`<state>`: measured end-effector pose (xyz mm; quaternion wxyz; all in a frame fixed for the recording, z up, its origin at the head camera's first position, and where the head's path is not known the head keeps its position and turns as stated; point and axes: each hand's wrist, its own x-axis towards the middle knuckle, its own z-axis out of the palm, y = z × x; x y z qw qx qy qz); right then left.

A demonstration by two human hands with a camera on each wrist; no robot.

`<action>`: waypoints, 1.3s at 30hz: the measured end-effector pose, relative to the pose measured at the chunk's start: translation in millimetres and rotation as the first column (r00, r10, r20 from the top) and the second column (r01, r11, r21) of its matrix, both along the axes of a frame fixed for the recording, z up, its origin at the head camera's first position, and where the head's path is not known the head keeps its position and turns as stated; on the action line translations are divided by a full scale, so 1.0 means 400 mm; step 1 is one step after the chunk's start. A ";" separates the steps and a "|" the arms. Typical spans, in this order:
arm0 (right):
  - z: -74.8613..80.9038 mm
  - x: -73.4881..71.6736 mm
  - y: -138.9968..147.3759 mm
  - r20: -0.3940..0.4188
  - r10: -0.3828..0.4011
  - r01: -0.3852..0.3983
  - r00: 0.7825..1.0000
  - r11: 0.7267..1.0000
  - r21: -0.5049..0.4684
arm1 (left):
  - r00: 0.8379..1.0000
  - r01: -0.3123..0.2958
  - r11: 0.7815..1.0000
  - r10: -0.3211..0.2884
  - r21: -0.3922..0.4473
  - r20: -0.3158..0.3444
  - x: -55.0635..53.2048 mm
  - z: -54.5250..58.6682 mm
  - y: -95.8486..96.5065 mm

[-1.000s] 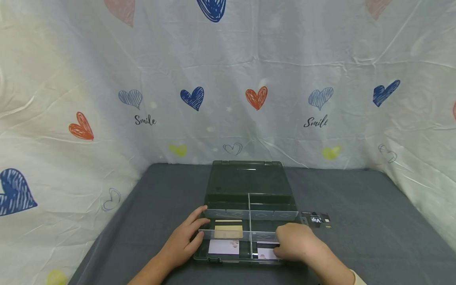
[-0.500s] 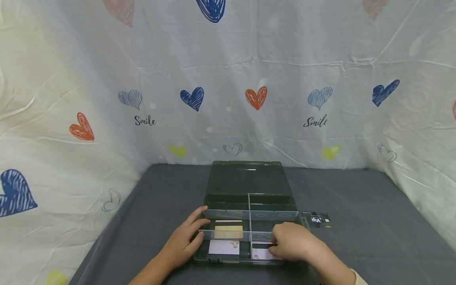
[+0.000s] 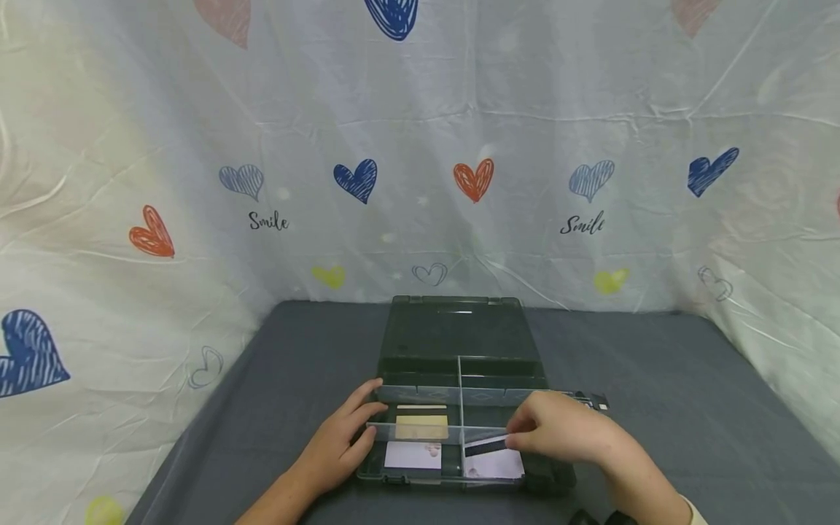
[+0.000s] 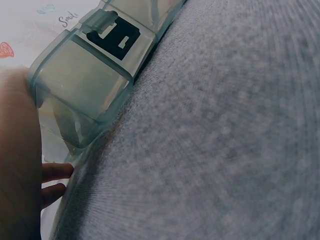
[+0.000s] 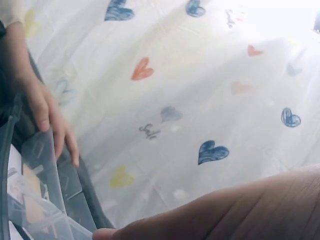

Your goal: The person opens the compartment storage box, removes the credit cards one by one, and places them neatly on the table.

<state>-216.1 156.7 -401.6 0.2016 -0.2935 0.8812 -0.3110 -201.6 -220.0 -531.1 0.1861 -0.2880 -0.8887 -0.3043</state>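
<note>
A dark green see-through divided box (image 3: 459,328) lies with its lid folded back. My left hand (image 3: 335,445) rests along its left side, fingers spread loosely on the rim. At the front right compartment, my right hand (image 3: 564,430) pinches the upper right part of a white card with a dark stripe (image 3: 492,465), which sits slanted there. A second white card (image 3: 413,455) lies in the front left compartment. Behind it is a gold card with a dark stripe (image 3: 421,426). The right fingertips are mostly hidden in the right wrist view; a thumb edge (image 5: 106,233) shows.
A black card (image 3: 600,402) lies on the grey cloth right of the box, partly behind my right hand. Clear dividers (image 3: 420,394) stand between the compartments. A dark latch (image 4: 117,40) is on the box front. A heart-print curtain (image 3: 420,146) hangs behind the table.
My right hand has shifted slightly up and right from deep in the front right compartment. The striped white card there now slants and shows more of itself. The left hand stays put.
</note>
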 end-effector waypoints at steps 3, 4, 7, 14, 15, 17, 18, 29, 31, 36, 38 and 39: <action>0.002 -0.003 -0.008 -0.026 -0.027 0.026 0.999 0.998 -0.049 | 1.000 0.000 1.000 0.000 0.002 -0.005 -0.001 0.001 0.000; 0.000 -0.004 -0.013 -0.031 -0.035 0.033 0.999 0.997 -0.068 | 1.000 -0.001 1.000 0.001 0.003 -0.005 -0.001 0.001 0.000; -0.013 -0.007 -0.031 -0.025 -0.042 0.039 0.999 0.993 -0.115 | 1.000 0.002 1.000 -0.002 0.004 -0.011 -0.001 0.000 0.002; -0.040 -0.015 -0.053 0.040 -0.031 0.037 0.999 0.986 -0.165 | 1.000 0.008 1.000 -0.008 0.013 0.010 0.001 0.001 0.004; -0.040 -0.016 -0.052 0.043 -0.033 0.040 0.999 0.985 -0.169 | 1.000 0.008 1.000 -0.008 0.016 0.018 0.001 0.002 0.005; -0.040 -0.020 -0.047 0.051 -0.042 0.050 0.998 0.984 -0.173 | 1.000 0.011 1.000 -0.012 0.018 0.027 0.000 0.004 0.005; -0.040 -0.023 -0.043 0.055 -0.043 0.052 0.998 0.983 -0.177 | 0.999 0.013 1.000 -0.013 0.019 0.029 0.000 0.005 0.005; -0.011 -0.050 0.021 0.214 -0.068 0.123 0.974 0.958 -0.259 | 1.000 0.011 1.000 -0.011 0.012 0.006 0.000 0.005 0.008; -0.004 -0.056 0.038 0.219 -0.065 0.127 0.974 0.951 -0.283 | 1.000 0.010 1.000 -0.010 0.011 0.003 0.001 0.005 0.007; 0.014 -0.070 0.081 0.225 -0.059 0.132 0.973 0.936 -0.327 | 1.000 0.007 1.000 -0.007 0.008 -0.002 0.003 0.007 0.004; 0.019 -0.076 0.099 0.216 -0.069 0.139 0.974 0.935 -0.326 | 1.000 0.007 1.000 -0.007 0.008 -0.002 0.004 0.008 0.003; 0.021 -0.079 0.108 0.214 -0.076 0.144 0.974 0.934 -0.326 | 1.000 0.009 1.000 -0.009 0.008 -0.004 0.004 0.008 0.003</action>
